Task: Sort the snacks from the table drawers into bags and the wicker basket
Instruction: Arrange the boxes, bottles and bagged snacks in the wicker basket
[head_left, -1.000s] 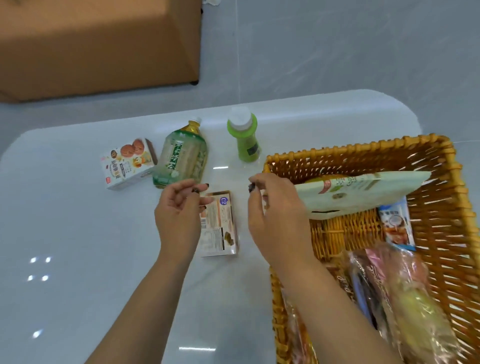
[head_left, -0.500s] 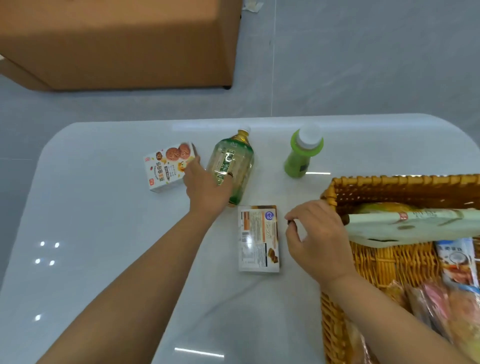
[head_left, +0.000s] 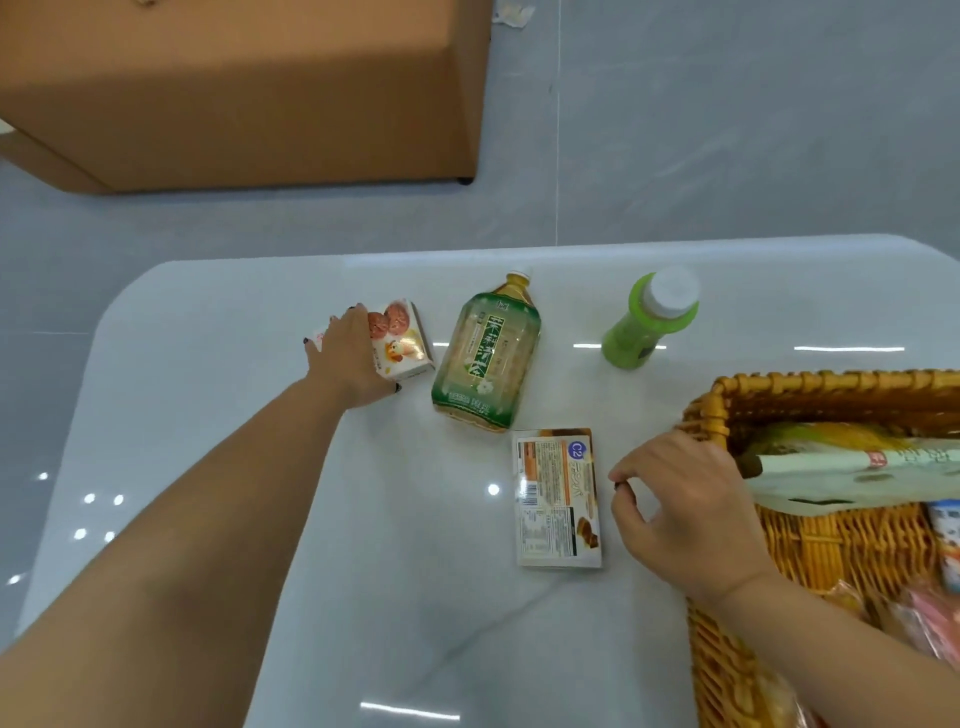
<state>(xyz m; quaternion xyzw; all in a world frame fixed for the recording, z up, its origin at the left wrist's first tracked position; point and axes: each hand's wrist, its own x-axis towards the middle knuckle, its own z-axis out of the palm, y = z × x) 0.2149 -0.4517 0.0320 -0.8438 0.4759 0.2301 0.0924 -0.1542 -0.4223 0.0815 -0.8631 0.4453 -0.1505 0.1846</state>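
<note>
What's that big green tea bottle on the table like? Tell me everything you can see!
The tea bottle is clear plastic with squarish sides, filled with yellowish tea. A green label with white characters and a small white flower wraps it. It lies on its side on the white table, its cap end pointing away from the person. It sits between the cookie box and the small green bottle. No hand touches it; whether it touches the flat box near its base is unclear.

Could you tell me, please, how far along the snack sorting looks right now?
Partly done: the wicker basket already holds several packets. In hand: the left hand grips the cookie box; the right hand hovers, holding nothing. Left on the table: the tea bottle, green bottle and flat snack box.
</note>
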